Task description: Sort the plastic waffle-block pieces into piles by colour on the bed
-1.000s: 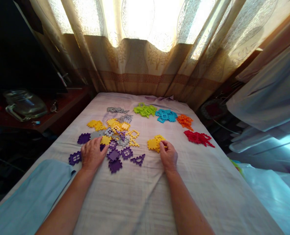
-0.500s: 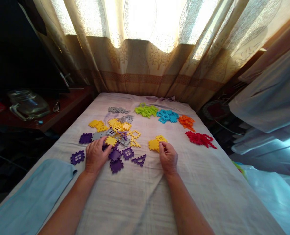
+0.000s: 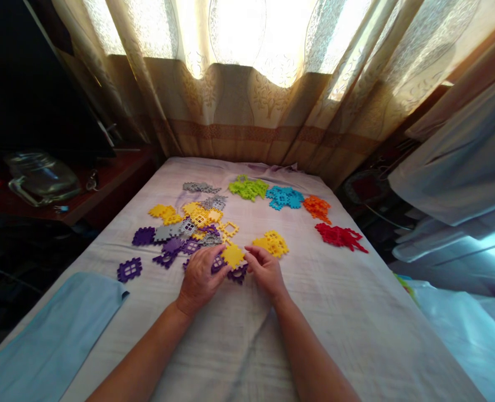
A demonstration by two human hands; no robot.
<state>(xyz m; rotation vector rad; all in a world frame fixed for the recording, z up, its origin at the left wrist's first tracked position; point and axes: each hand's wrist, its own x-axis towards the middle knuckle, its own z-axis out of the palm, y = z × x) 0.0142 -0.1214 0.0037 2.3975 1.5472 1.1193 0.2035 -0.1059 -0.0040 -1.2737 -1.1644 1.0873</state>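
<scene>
Right then, both hands met over the bed point(image 3: 356, 335), just in front of the mixed pile. The left hand point(image 3: 199, 276) was pinched on a yellow tile point(image 3: 232, 255), thumb and fingers closed on its near edge, and the tile sat tipped up off the sheet, touching the purple pieces point(image 3: 176, 245) under it. The right hand point(image 3: 266, 271) came in beside it, fingers loosely parted and reaching for that same tile; whether it already touched, I could not tell.

As for progress, a good share looked sorted: green point(image 3: 248, 188), blue point(image 3: 284, 197), orange point(image 3: 316, 207) and red point(image 3: 340, 235) piles each lay apart along the far side, and a small yellow pile point(image 3: 273, 243) sat just beyond the right hand. What was left, by my reading, was the jumble at left, where yellow, grey and purple tiles lay muddled together, with a lone purple tile point(image 3: 129, 269) off near the blue cloth point(image 3: 63, 329).
</scene>
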